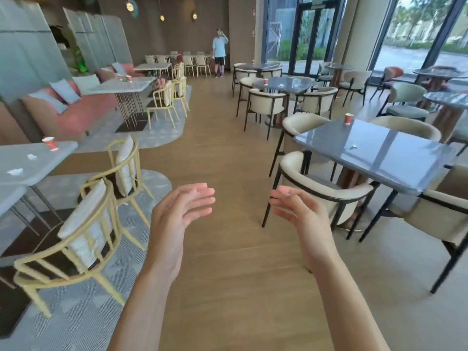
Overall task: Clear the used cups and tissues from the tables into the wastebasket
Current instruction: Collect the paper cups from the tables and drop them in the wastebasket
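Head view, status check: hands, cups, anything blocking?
Left hand and right hand open, empty. Red cups on near left table and right table, tissues untouched. Wastebasket not in view. Aisle open between chairs.

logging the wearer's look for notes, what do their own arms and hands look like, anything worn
Both arms are bare as far as the picture shows: no sleeve in view. The left hand and right hand wear no gloves, and no rings, watch, bands or markings show.

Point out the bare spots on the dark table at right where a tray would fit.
On the dark table, the near half is bare, between the crumpled tissue and the near edge. The far left stretch beside the red cup is also bare. The cream chairs crowd its left edge.
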Demonstrator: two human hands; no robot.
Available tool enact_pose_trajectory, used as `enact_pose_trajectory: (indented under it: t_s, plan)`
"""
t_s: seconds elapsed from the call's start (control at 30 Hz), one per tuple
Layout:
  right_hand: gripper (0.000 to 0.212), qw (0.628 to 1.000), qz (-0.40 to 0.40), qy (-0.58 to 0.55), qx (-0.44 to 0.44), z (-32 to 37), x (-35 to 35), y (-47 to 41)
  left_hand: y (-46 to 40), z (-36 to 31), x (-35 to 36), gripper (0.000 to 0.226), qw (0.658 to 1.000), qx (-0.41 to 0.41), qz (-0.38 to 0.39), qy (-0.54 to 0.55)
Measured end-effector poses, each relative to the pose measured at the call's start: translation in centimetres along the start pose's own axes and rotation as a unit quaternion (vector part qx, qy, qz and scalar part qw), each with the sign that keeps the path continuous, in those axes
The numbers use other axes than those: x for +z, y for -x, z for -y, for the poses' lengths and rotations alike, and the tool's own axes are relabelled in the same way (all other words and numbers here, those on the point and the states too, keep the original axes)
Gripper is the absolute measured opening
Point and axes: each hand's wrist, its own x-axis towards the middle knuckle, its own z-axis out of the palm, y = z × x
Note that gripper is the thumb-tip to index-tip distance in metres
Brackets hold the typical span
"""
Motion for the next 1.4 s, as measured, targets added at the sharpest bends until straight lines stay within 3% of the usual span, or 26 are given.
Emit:
enact_pose_trajectory:
  t_s: [0.17,0.33,0.63,0.97,1.17,1.4]
  plan:
    - [0.035,0.999,0.029,0.022,0.004,-0.6,5.9,-11.2,-11.3,2.2,-2.1,0.040,0.999,0.000,-0.035,0.007]
    - [0.014,0.999,0.025,0.036,0.000,-4.2,12.1,-22.1,-23.2,6.8,-3.8,0.035,0.999,-0.008,-0.043,0.017]
    - [0.018,0.997,-0.046,0.060,0.004,-7.7,23.6,-42.2,-49.7,11.7,-5.1,0.025,0.999,-0.048,0.007,0.023]
    - [0.019,0.990,-0.133,0.045,-0.014,-9.9,26.6,-62.1,-72.1,16.8,0.8,0.035,0.992,-0.059,0.107,0.027]
    - [0.018,0.993,-0.117,0.018,-0.003,-13.3,28.7,-78.4,-86.0,21.6,4.8,0.035,0.994,-0.062,0.087,0.003]
    - [0.016,0.998,-0.064,0.010,-0.005,-11.9,31.4,-97.5,-102.4,23.3,10.0,0.022,0.998,-0.048,0.035,0.014]
